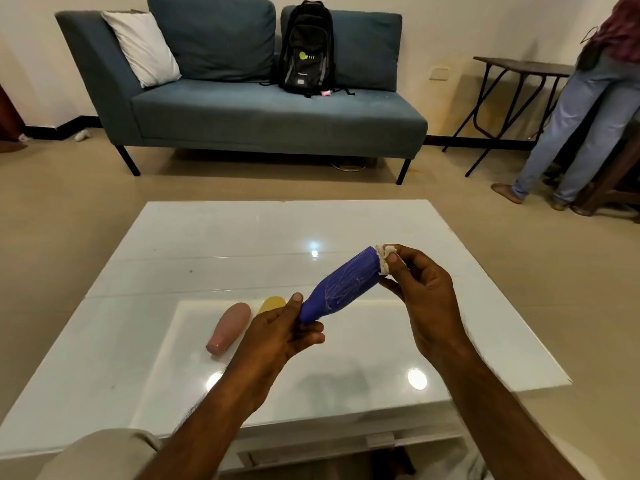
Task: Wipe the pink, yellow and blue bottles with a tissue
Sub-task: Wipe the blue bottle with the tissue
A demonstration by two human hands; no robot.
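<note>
My left hand (282, 332) grips the narrow neck end of the blue bottle (341, 287), which is held tilted above the white table (207, 237), its base pointing up and away. My right hand (420, 299) pinches a crumpled white tissue (384, 258) against the bottle's base. White scratch marks cover the blue bottle's side. The pink bottle (229, 328) lies on its side on the table, left of my left hand. Behind my left hand lies the yellow bottle (272, 304), mostly hidden.
A blue-grey sofa (263, 112) with a black backpack (307, 46) and a white cushion (140, 46) stands beyond the table. At the far right, a person in jeans (581, 116) stands by a dark folding table (519, 69). Beige floor surrounds the table.
</note>
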